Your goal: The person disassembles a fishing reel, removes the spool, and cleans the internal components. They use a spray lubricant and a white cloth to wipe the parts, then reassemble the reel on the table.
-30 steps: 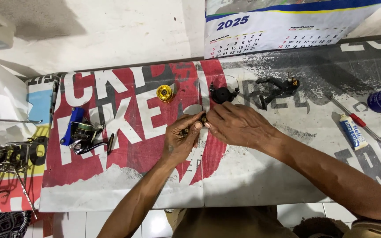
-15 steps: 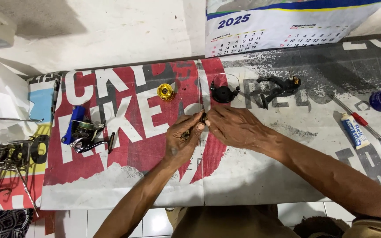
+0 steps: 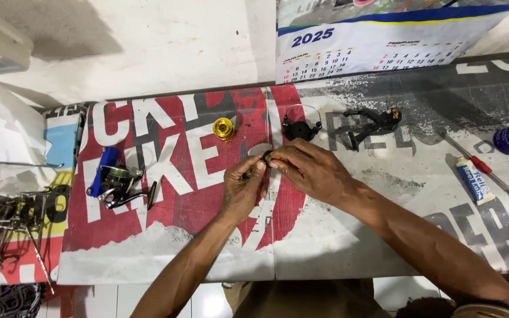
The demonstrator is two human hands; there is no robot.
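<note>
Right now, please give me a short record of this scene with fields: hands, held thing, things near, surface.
hands: left hand and right hand meet, fingertips together
held thing: small dark part, pinched between both hands
things near: gold spool, black reel part, black reel body, blue fishing reel, small tube, screwdriver
surface: printed banner covering the table

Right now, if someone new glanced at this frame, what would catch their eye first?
First the two hands meeting mid-table: the left hand and right hand pinch a small dark part between their fingertips. Beneath them lies a loud red, white and black printed banner that covers the table. Next, a shiny gold spool just beyond the hands, and a blue and silver fishing reel at the left.
</note>
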